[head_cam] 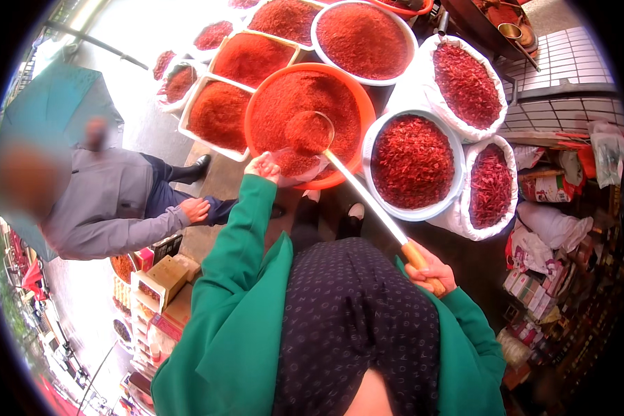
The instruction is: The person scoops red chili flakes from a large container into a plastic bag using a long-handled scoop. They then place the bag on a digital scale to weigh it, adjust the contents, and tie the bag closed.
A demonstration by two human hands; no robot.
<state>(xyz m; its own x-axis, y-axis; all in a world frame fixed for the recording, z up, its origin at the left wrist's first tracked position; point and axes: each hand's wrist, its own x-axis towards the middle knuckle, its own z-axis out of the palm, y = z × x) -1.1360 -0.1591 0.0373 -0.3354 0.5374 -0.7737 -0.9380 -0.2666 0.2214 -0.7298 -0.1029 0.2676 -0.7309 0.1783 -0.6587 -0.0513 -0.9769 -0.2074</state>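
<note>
Around the wooden grip of a long-handled metal ladle (365,200), my right hand (432,271) is closed. The ladle's bowl, heaped with red chili flakes (308,132), is over an orange plastic basin (367,112) full of the same flakes. My left hand (263,167) pinches the edge of a clear plastic bag (304,174) at the basin's near rim. Red flakes show in or behind the bag; which of the two I cannot tell.
White trays (187,122) of chili powder adjoin the basin on the left. A white tub (366,83), a pale blue tub (460,156) and white sacks (509,182) of dried chili stand behind and right. A person (114,195) with a teal umbrella (57,99) stands at left.
</note>
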